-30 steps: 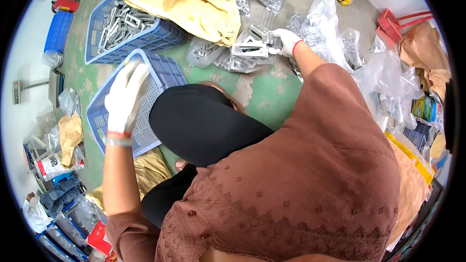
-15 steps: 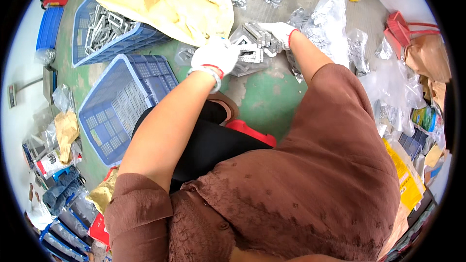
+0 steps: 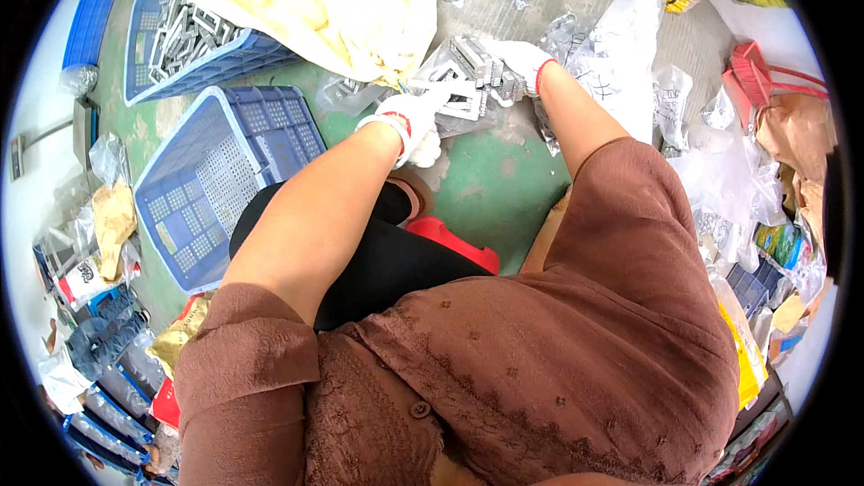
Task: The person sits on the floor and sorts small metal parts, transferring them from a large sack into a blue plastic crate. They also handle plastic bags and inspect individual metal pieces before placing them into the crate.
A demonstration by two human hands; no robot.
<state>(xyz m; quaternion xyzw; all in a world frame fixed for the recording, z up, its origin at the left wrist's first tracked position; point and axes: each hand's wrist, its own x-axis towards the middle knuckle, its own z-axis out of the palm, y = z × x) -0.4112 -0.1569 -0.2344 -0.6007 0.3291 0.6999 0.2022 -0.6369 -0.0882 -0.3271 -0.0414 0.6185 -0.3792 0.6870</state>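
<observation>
A clear plastic bag (image 3: 481, 123) of grey metal parts lies on the floor before me. My left hand (image 3: 409, 119), in a white glove with a red cuff edge, is closed at the bag's left side. Its fingertips meet the edge of a rectangular metal frame (image 3: 463, 101), but what they grip is hidden. At the bag's right side, my gloved right hand (image 3: 524, 67) curls over several metal parts (image 3: 493, 72). A large yellowish sack (image 3: 315, 9) spreads just beyond my left hand.
A blue crate (image 3: 207, 189) stands tilted at my left. Beyond it, another blue crate (image 3: 193, 58) holds many metal frames. Plastic bags (image 3: 621, 54) lie to the right, near a red dustpan (image 3: 751, 76). A red shoe-like object (image 3: 454, 243) is beside my leg.
My left hand has shifted down and slightly left, turning so its fingers point toward the metal frame. My right hand stays almost in place at the bag.
</observation>
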